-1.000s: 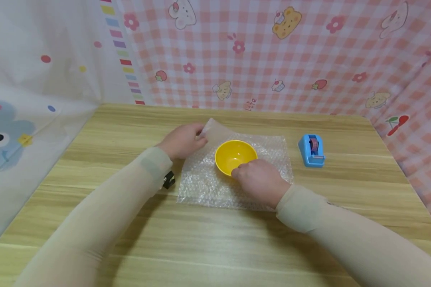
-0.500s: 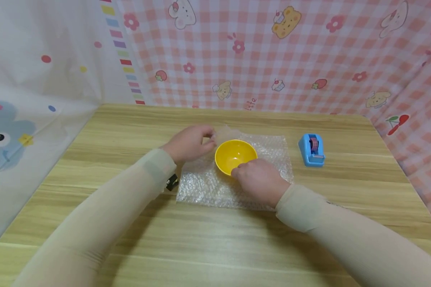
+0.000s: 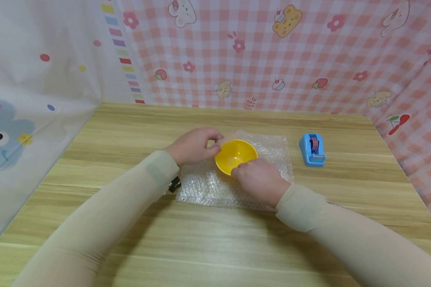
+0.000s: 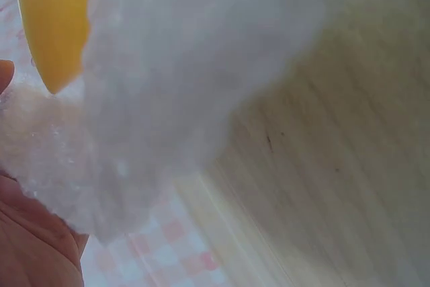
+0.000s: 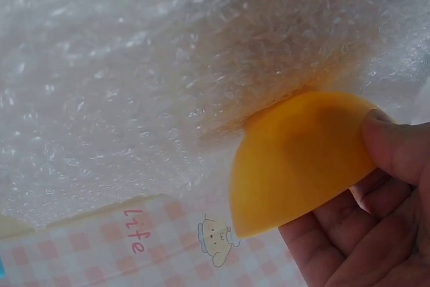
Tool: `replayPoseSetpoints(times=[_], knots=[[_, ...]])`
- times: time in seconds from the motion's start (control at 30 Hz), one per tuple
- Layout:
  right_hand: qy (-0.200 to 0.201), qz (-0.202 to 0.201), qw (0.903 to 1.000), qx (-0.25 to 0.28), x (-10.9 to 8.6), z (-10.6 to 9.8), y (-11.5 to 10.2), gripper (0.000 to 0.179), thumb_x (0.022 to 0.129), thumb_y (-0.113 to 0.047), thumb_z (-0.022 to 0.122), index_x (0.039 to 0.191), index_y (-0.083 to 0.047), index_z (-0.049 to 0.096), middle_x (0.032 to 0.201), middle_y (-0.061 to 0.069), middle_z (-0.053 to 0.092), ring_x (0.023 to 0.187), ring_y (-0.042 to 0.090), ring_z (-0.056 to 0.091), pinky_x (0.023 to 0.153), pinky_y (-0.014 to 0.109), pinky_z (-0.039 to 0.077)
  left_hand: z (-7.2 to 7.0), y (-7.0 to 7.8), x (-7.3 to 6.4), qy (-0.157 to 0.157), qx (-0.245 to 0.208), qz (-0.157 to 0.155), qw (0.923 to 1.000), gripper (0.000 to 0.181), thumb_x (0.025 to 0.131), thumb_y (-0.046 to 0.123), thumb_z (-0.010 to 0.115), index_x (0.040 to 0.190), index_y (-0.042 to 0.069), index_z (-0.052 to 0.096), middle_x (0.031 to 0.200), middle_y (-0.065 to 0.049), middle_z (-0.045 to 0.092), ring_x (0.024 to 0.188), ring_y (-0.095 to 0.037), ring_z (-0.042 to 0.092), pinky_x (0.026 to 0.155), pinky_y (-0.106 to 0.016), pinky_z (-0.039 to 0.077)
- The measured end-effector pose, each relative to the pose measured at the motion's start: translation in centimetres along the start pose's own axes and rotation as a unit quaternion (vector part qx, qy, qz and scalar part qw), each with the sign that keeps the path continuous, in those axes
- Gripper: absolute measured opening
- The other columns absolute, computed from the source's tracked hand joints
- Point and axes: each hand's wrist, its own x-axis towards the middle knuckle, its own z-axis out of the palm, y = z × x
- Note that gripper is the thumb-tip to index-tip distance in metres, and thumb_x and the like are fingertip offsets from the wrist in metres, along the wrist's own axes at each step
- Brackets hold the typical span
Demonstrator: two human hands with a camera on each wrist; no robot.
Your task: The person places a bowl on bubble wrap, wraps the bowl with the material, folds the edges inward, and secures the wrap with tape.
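A yellow bowl (image 3: 233, 153) stands upright on a sheet of bubble wrap (image 3: 208, 187). My right hand (image 3: 260, 181) grips the bowl's near rim; in the right wrist view the thumb (image 5: 396, 142) lies on the outside of the bowl (image 5: 302, 159) and the other fingers go in over the rim. At the bowl's left side, my left hand (image 3: 195, 146) pinches the far-left corner of the bubble wrap, lifted up toward the rim. The left wrist view shows the raised wrap (image 4: 154, 85) hanging between that hand (image 4: 37, 240) and the bowl (image 4: 57, 25).
A blue tape dispenser (image 3: 312, 150) with a pink roll stands to the right of the wrap on the wooden table (image 3: 208, 247). A pink checked cloth (image 3: 258, 59) hangs behind, and a white printed one (image 3: 68, 75) at the left.
My left hand has moved right, drawing the wrap's corner up and over toward the bowl's left rim. My right hand and the bowl have stayed in place.
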Motion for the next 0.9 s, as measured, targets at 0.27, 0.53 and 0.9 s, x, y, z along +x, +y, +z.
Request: replayPoseSetpoints(times=[0.27, 0.53, 0.9], knots=[[0.001, 0.0, 1.0, 0.002, 0.0, -0.04, -0.01, 0.005, 0.095, -0.007, 0.075, 0.093, -0.012, 0.075, 0.079, 0.001, 0.073, 0.062, 0.015, 0.057, 0.071, 0.038, 0.062, 0.21, 0.55, -0.05, -0.016, 0.01, 0.022, 0.9996, 0.007, 0.103, 0.025, 0.065, 0.104, 0.018, 0.067, 0.14, -0.005, 0.069, 0.128, -0.023, 0.064, 0.115, -0.043, 0.05], [0.012, -0.006, 0.9999, -0.009, -0.02, -0.02, 0.0, 0.009, 0.094, -0.005, 0.074, 0.088, -0.012, 0.072, 0.075, 0.0, 0.07, 0.06, 0.015, 0.055, 0.065, 0.037, 0.061, 0.36, 0.77, -0.11, -0.021, 0.047, 0.05, 0.9975, 0.007, 0.103, 0.023, 0.065, 0.101, 0.016, 0.069, 0.139, -0.005, 0.067, 0.132, -0.024, 0.062, 0.117, -0.041, 0.048], [0.015, -0.012, 0.9997, -0.012, -0.06, 0.03, 0.02, 0.01, 0.095, -0.004, 0.073, 0.089, -0.012, 0.071, 0.075, 0.0, 0.069, 0.059, 0.014, 0.053, 0.065, 0.035, 0.06, 0.5, 0.92, -0.16, -0.045, 0.089, 0.06, 0.9932, 0.006, 0.099, 0.023, 0.069, 0.096, 0.018, 0.069, 0.155, -0.005, 0.055, 0.1, -0.02, 0.071, 0.102, -0.038, 0.057]])
